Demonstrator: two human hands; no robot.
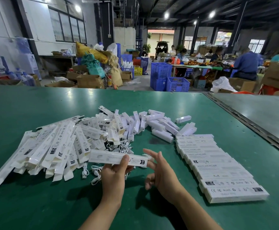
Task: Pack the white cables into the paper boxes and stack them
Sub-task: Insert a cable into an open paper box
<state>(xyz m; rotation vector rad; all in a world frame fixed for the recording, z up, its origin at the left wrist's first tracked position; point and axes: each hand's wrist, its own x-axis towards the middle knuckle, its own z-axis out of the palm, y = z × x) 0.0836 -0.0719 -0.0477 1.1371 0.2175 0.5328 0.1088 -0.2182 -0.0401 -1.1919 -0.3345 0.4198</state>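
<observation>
White paper box [119,159] is held level above the green tabletop [36,205], gripped near its middle by the left hand [114,173], its long axis running left to right. The right hand [160,170], fingers spread and holding nothing, is seen at the box's right end, the side nearer the overlapping row of packed boxes [218,165]. Loose white cables [119,147] lie just behind.

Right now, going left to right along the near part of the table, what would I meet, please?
A pile of flat boxes → left hand, gripping a box → right hand → row of packed boxes.
</observation>
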